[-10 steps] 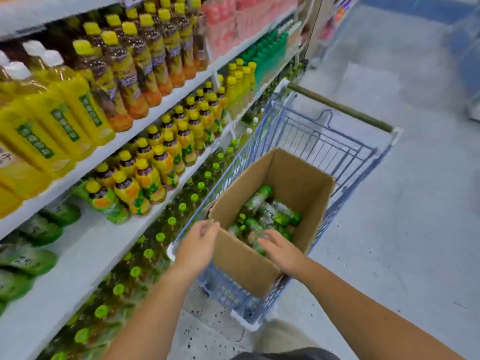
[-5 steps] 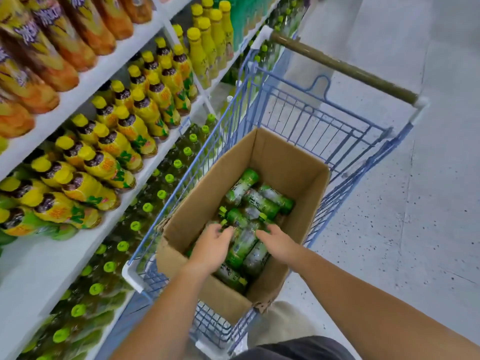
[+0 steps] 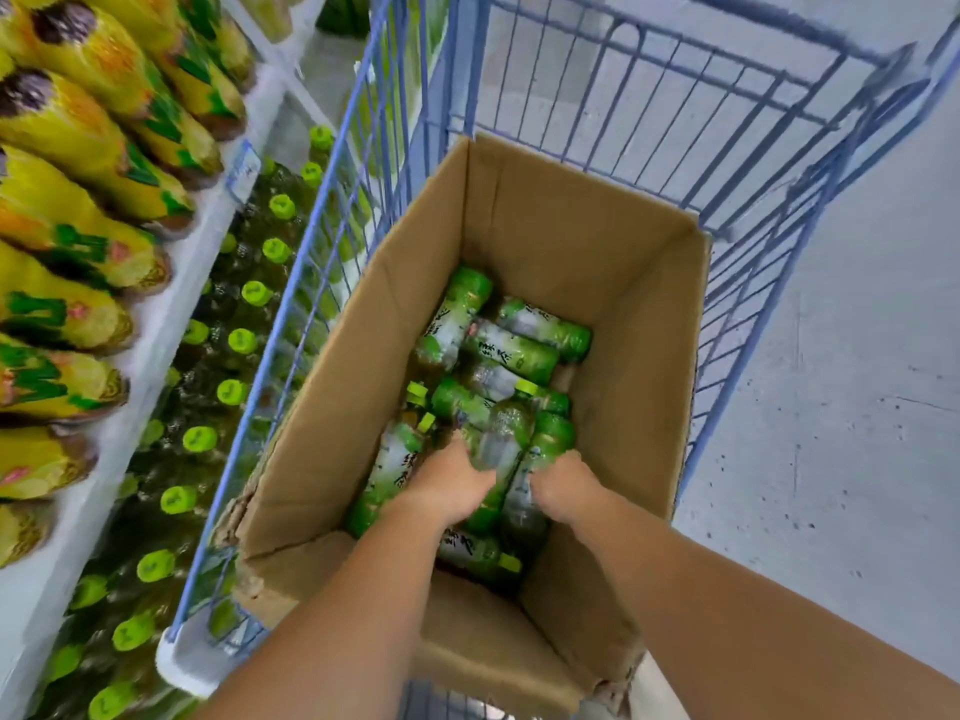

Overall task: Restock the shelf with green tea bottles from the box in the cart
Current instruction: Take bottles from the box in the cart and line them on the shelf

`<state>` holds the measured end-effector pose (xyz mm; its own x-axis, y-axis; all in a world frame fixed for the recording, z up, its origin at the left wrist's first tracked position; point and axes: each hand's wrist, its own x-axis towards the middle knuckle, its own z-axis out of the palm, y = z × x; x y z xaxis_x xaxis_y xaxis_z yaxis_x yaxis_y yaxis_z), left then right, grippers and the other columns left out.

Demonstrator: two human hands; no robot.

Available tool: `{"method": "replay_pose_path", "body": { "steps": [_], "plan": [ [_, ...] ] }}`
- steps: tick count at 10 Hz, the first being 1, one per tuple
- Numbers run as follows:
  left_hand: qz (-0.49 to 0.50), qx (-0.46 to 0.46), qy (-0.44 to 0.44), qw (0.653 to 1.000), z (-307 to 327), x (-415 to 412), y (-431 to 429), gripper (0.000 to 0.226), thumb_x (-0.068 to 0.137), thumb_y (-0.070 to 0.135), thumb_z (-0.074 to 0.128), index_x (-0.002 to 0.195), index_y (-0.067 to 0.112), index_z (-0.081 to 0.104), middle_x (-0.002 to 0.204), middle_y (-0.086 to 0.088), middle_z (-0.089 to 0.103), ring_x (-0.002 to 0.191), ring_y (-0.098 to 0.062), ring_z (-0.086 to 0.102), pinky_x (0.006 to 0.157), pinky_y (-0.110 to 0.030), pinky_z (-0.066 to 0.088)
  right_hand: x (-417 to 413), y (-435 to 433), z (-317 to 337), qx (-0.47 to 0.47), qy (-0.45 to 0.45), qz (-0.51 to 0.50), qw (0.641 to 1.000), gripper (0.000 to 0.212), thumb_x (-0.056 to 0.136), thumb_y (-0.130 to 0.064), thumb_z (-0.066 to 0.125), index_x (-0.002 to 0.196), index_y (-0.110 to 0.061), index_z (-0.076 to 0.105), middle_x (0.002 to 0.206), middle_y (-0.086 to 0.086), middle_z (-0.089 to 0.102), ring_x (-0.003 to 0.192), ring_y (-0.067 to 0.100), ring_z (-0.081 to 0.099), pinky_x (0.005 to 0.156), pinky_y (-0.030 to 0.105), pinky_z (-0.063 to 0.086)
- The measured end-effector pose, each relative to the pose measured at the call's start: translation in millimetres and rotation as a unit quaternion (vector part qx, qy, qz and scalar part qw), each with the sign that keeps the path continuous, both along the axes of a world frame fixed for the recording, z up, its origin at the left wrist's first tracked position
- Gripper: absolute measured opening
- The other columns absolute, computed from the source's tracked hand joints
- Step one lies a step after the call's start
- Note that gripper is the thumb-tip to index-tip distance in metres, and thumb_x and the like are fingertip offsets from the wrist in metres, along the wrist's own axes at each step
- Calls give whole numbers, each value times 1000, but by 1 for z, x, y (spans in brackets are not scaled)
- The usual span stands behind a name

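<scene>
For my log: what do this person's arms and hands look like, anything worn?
The left forearm and right forearm are bare to the frame edge: no sleeves, watch or bands. The left hand and right hand wear no gloves; no rings show, though the fingertips are hidden among the green tea bottles.

— Did the left hand (image 3: 452, 485) and the right hand (image 3: 563, 485) show their grip?
— No. The fingertips were buried among the green-labelled plastic tea bottles (image 3: 519, 350) in the brown cardboard box (image 3: 644, 366).
— The label print?
— Too blurred to read, as was the small white price tag (image 3: 243, 171).
— The blue wire cart (image 3: 649, 96)?
— Its far right corner was smeared and cut off. The yellow-wrapped bottles (image 3: 78, 132) ran off the left edge.
</scene>
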<state>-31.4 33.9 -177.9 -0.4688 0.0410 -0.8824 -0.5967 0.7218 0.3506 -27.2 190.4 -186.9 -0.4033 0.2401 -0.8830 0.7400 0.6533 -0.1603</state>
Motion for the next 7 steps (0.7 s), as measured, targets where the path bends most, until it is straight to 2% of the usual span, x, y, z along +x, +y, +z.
{"method": "replay_pose_path", "body": {
  "steps": [1, 2, 3, 4, 5, 6, 7],
  "plan": [
    [-74, -19, -40, 996, -31, -4, 12, 70, 91, 35, 68, 149, 11, 38, 135, -10, 57, 115, -29, 57, 97, -40, 48, -8, 0, -15, 15, -23, -11, 1000, 38, 99, -12, 53, 133, 4, 53, 135, 23, 57, 125, 36, 55, 90, 32, 46],
    [-95, -24, -25, 995, -49, -10, 17, 55, 89, 33, 72, 134, 8, 53, 117, -9, 60, 101, -27, 58, 85, -35, 49, -6, -2, -25, 27, -24, 9, 999, 36, 99, -11, 51, 132, 5, 55, 135, 23, 58, 126, 35, 55, 91, 32, 46],
    [-89, -14, 26, 996, -72, -21, 21, 45, 82, 36, 80, 113, 8, 65, 112, -10, 65, 99, -29, 64, 87, -38, 55, -4, -5, -39, 77, -25, 11, 997, 37, 97, -18, 57, 130, -1, 57, 135, 18, 59, 124, 32, 58, 87, 29, 46],
    [-92, -16, 47, 994, -78, -22, 22, 43, 75, 39, 84, 103, 10, 68, 103, -6, 68, 91, -26, 67, 84, -40, 58, -9, -2, -45, 111, -24, 16, 993, 34, 94, -21, 61, 123, -4, 61, 131, 15, 62, 118, 30, 62, 75, 25, 42],
    [-82, -28, 81, 993, -74, -25, 17, 37, 65, 39, 86, 78, 12, 64, 76, -1, 65, 65, -17, 63, 55, -30, 53, -18, 3, -44, 109, -40, 72, 991, 35, 91, -22, 64, 121, -4, 62, 129, 13, 64, 116, 28, 63, 75, 25, 44],
    [-85, -49, 82, 992, -66, -41, 1, 43, 62, 45, 86, 78, 13, 62, 74, 0, 62, 62, -14, 59, 47, -26, 41, -24, 2, -38, 120, -55, 156, 979, 38, 91, -21, 65, 124, -4, 59, 130, 13, 61, 118, 28, 62, 78, 27, 45],
    [-99, -62, 69, 991, -50, -64, -34, 49, 58, 54, 82, 84, 14, 67, 81, -3, 68, 69, -18, 64, 57, -35, 54, -39, 8, -22, 136, 5, 292, 947, 30, 89, -14, 62, 118, -8, 60, 124, 12, 60, 112, 29, 62, 77, 31, 48]
  ]
}}
